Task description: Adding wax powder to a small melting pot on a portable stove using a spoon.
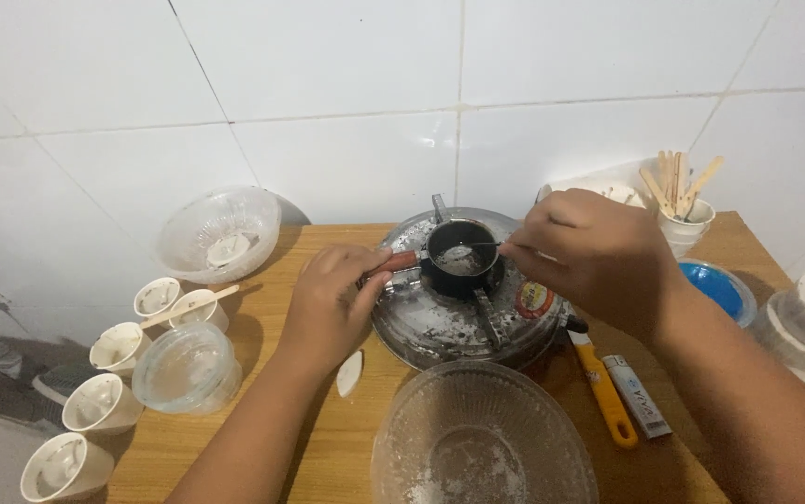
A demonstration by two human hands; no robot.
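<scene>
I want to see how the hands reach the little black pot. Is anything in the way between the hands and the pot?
Nothing visible blocks them. The left hand already grips the reddish handle of the small black pot on the round metal burner. The right hand holds a thin spoon dipped into the pot.
</scene>
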